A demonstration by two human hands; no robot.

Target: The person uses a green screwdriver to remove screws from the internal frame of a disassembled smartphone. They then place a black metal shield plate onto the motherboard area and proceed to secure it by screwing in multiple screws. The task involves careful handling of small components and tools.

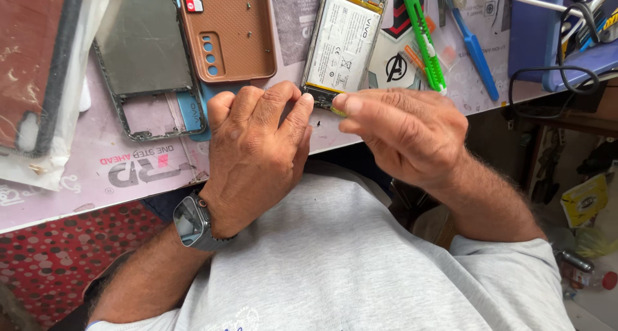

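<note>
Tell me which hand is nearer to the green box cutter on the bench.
Right. The right hand sits just below the green box cutter, pinching a small part at the opened phone. The left hand is farther away, on the phone's other side.

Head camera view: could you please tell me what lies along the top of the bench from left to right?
Plastic-wrapped reddish panel → grey phone frame → brown phone case → opened phone with white battery → green utility knife → blue brush → blue tray.
</note>
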